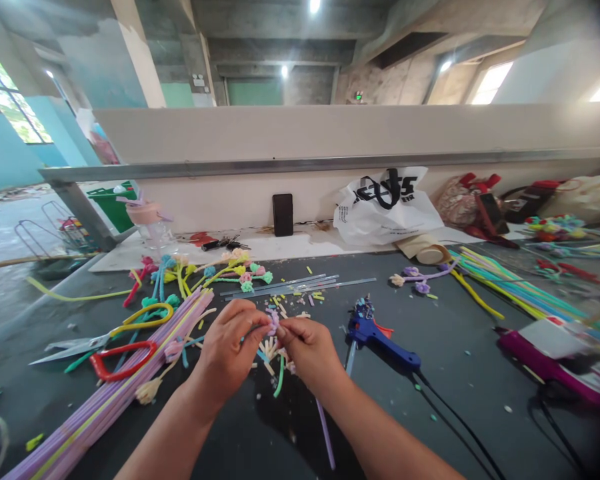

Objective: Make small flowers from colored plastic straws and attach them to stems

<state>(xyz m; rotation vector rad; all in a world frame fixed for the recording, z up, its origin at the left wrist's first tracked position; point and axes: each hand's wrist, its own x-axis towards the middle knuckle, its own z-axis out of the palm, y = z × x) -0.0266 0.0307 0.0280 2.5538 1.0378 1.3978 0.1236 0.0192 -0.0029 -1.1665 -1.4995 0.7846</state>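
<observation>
The dark desk (460, 373) fills the lower half of the view, backed by a pale partition wall (330, 133) at twelve o'clock. Against that wall sit a white plastic bag (385, 210) at one o'clock and a black phone (283, 215) standing upright at twelve. A long bundle of lilac pipe cleaners (105, 400) runs from eight o'clock toward the centre, and a spread of multicoloured pipe cleaners (520, 290) lies at two to three o'clock. A blue glue gun (380, 337) lies just right of the hands, its black cord trailing toward five o'clock. Red-handled scissors (120, 357) and yellow-handled scissors (140, 315) lie at nine o'clock, with finished pipe-cleaner flowers (240, 270) beyond them at eleven. Clear glue sticks (290, 287) lie at twelve, just beyond the hands.

At the centre, the left hand (230, 350) and right hand (310, 350) meet, fingers of both pinched on a small lilac pipe-cleaner flower (273, 321) held just above the desk. Its lilac stem appears to run down toward six o'clock under the right wrist. Small cut scraps (270, 350) lie beneath the hands.
</observation>
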